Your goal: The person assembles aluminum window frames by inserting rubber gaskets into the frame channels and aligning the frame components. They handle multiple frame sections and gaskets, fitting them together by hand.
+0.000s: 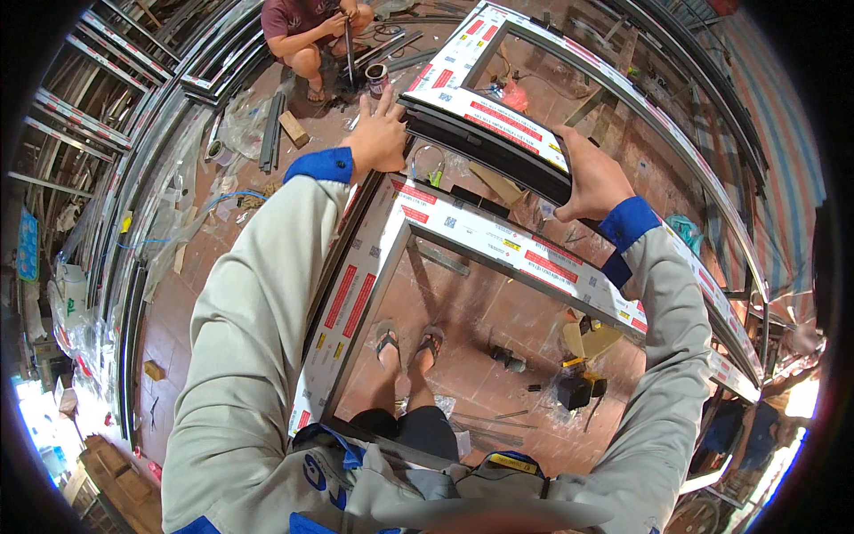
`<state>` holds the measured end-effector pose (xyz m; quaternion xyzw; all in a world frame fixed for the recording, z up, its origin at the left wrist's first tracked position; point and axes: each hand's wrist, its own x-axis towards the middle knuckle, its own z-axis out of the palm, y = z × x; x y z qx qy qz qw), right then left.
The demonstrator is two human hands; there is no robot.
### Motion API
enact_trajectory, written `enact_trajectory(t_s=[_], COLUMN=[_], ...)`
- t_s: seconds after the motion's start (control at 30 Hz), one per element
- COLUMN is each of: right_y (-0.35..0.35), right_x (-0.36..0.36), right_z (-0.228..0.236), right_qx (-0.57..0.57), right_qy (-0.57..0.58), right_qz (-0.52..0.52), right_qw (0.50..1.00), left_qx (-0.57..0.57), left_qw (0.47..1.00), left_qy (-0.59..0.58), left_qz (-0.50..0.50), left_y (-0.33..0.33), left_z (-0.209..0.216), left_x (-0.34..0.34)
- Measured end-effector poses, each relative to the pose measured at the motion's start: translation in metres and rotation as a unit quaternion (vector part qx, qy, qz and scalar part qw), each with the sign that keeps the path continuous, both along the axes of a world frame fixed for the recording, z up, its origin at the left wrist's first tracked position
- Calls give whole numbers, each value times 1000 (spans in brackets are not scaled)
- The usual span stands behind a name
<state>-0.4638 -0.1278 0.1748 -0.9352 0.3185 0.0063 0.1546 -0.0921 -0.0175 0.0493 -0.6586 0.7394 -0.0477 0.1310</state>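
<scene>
A large dark aluminium frame with white-and-red protective film (511,123) lies beyond me. My right hand (594,173) grips its near bar towards the right, the thumb underneath and the fingers over the top. At the bar's left end my left hand (381,133) rests against the corner, fingers spread and stretched out. A second film-covered frame (525,254) surrounds the space in front of my body, nearer than the gripped bar. My feet (409,349) in sandals show through its opening. Part of its right side is hidden behind my right forearm.
A crouching person (307,36) at the far left holds an upright bar. Nearby are an open can (377,78), a wooden block (294,129) and dark profiles (271,132). A power drill (507,358) lies on the tiled floor (480,307). Racked profiles (107,53) line the left.
</scene>
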Motion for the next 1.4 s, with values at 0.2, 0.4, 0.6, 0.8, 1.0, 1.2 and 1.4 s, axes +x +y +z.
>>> enact_trajectory(t_s=[0.2, 0.4, 0.6, 0.8, 1.0, 1.2, 1.4], right_y=[0, -3, -3, -5, -1, -3, 2], right_x=[-1, -6, -4, -13, -2, -6, 0], right_z=[-5, -14, -9, -21, -16, -17, -18], right_qx=[-18, -37, -23, -39, -34, -40, -42], right_qy=[-21, -39, -28, -31, -38, -36, -39], right_qz=[16, 24, 15, 17, 21, 30, 32], right_qw=[999, 998, 999, 999, 998, 998, 998], left_qx=[96, 64, 55, 89, -65, -116, -181], left_qw=[985, 994, 990, 978, 966, 959, 878], left_qy=[-138, -20, 81, 182, 187, 183, 359], left_qz=[-47, -86, -99, -48, -166, -184, -259], left_y=[-32, -44, -48, -44, -47, -66, -65], left_z=[11, -1, -17, 5, -48, -88, -105], left_x=[7, 14, 33, 21, 56, 67, 92])
